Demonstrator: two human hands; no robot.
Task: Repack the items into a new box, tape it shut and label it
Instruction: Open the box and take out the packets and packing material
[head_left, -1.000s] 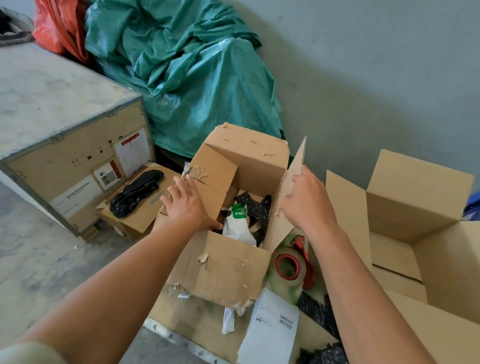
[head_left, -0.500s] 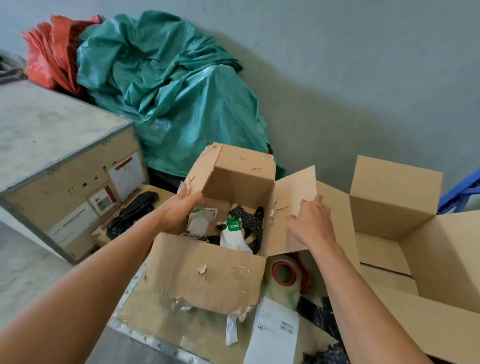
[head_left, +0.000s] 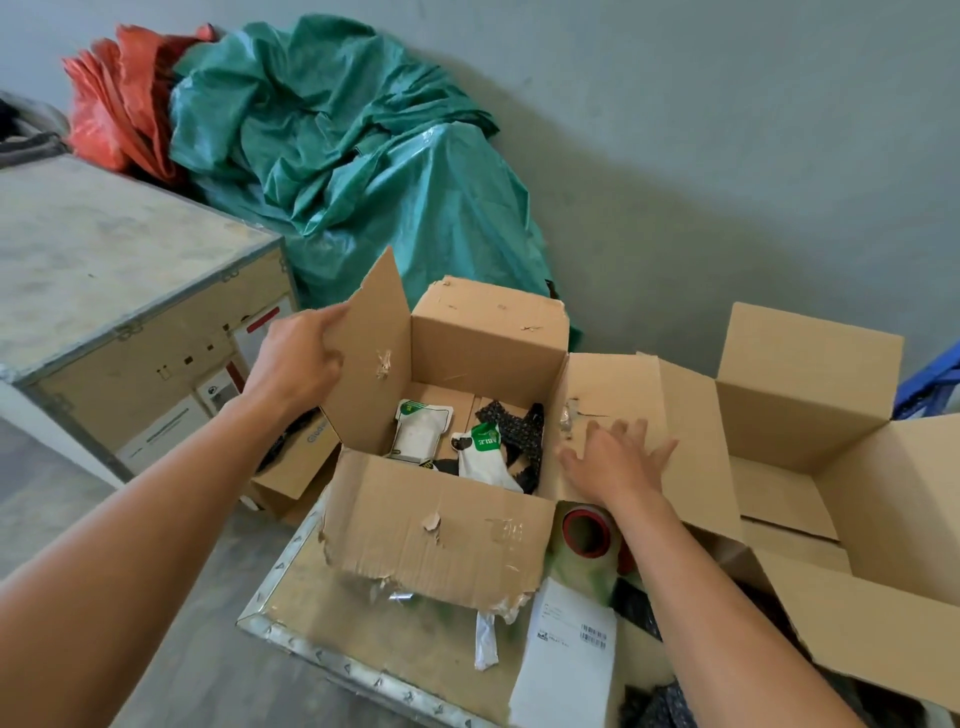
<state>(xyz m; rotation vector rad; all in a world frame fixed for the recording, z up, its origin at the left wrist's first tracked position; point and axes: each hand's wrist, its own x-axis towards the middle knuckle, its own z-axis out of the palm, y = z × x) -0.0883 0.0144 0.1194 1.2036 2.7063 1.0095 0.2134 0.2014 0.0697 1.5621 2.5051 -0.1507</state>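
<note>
The left hand (head_left: 296, 358) pinched the worn box's (head_left: 441, 540) upright left flap (head_left: 371, 353); the right hand (head_left: 615, 460) pressed its right flap (head_left: 608, 395) down, fingers spread.

Worn brown cardboard box (head_left: 441, 540), flaps open, holding two white pouches with green labels (head_left: 485, 452) and black mesh packing (head_left: 517, 428). Left hand (head_left: 296, 358) grips the upright left flap (head_left: 371, 353); right hand (head_left: 615, 462) lies flat on the right flap (head_left: 613, 395). Red-cored tape roll (head_left: 587, 535) and white printed label sheet (head_left: 566, 660) beside it; new brown cardboard box (head_left: 810, 395) open at right.
</note>
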